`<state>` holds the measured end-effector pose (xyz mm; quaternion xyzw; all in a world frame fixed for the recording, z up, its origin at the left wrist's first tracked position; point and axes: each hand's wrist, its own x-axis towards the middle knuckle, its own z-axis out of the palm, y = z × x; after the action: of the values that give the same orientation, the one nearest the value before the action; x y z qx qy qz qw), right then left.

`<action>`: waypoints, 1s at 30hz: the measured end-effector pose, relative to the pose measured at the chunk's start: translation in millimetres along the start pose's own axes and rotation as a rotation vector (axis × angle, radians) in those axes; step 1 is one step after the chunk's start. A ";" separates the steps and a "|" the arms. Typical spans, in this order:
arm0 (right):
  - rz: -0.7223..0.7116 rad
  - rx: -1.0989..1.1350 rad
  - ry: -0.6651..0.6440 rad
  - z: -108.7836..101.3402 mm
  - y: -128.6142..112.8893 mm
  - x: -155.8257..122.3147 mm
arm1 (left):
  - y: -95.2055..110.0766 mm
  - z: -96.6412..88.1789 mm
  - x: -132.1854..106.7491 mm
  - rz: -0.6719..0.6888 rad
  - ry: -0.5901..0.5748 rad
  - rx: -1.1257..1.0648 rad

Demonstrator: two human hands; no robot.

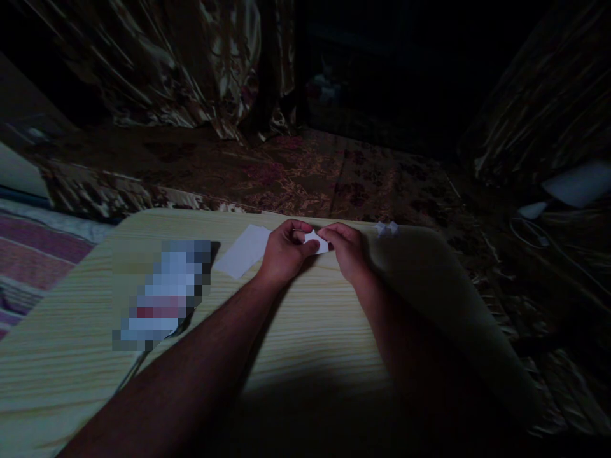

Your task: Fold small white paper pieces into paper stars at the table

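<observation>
Between my two hands, near the far edge of the wooden table (305, 331), is a small piece of folded white paper (317, 242) with a pointed top. My left hand (287, 250) pinches its left side, thumb across the front. On the right side, the thumb and fingers of my right hand (344, 245) close on its edge. Flat white paper sheets (245, 251) lie just left of my left hand. Two small folded white paper pieces (386, 228) rest by the far edge, to the right of my right hand.
A pixelated phone-like object (165, 292) with a cable (131, 372) lies on the left of the table. Behind stands a ledge with patterned cloth (296, 168), below curtains (229, 63). A white object (580, 184) and a thin cord are at the dark right. Striped bedding (38, 254) shows at left.
</observation>
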<state>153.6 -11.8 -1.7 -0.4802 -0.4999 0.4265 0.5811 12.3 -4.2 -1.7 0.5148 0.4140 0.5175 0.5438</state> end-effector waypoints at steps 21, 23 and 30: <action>0.047 0.012 -0.002 0.0 -0.5 1.3 | -1.3 0.2 2.6 0.028 0.056 -0.106; 0.053 -0.001 0.000 -0.4 -2.2 0.9 | -0.9 0.3 2.4 0.031 0.069 -0.112; 0.039 -0.081 -0.024 -0.9 -0.4 -0.4 | -2.4 0.1 3.2 0.043 0.079 -0.089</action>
<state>154.4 -12.3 -1.4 -0.5078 -0.5144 0.4228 0.5466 13.2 -0.8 -3.8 0.4782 0.4007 0.5667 0.5381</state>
